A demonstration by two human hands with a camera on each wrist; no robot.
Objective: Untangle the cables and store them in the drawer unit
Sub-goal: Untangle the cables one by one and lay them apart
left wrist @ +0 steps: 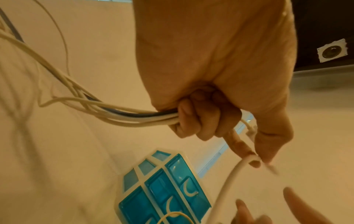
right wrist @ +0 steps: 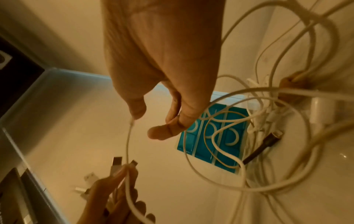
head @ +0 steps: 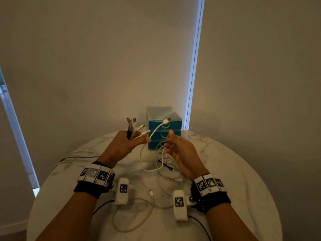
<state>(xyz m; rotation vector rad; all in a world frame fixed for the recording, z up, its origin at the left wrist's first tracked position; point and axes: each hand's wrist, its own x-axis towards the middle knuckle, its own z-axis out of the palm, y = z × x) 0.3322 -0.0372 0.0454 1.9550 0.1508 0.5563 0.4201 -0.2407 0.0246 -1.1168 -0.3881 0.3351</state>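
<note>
My left hand (head: pixel 139 139) is raised over the table and grips a bundle of cable ends (head: pixel 132 126), whose plugs stick up past the fingers. Its thumb and forefinger also pinch a white USB cable (head: pixel 157 127) that arcs up in front of the blue drawer unit (head: pixel 165 126). The left wrist view shows the fingers curled round the bundle (left wrist: pixel 134 118) and the pinched cable (left wrist: pixel 229 181). My right hand (head: pixel 169 145) hovers just right of it with fingers spread and relaxed. In the right wrist view its thumb tip (right wrist: pixel 136 112) touches the white cable (right wrist: pixel 127 144). The unit's three drawers are closed.
A tangle of white cables (head: pixel 161 164) with one black lead (head: pixel 166 166) lies on the round white marble table (head: pixel 234 171), between my hands and the drawer unit. Another white cable loop (head: pixel 132 218) lies near the front edge. Wall and window blinds stand behind.
</note>
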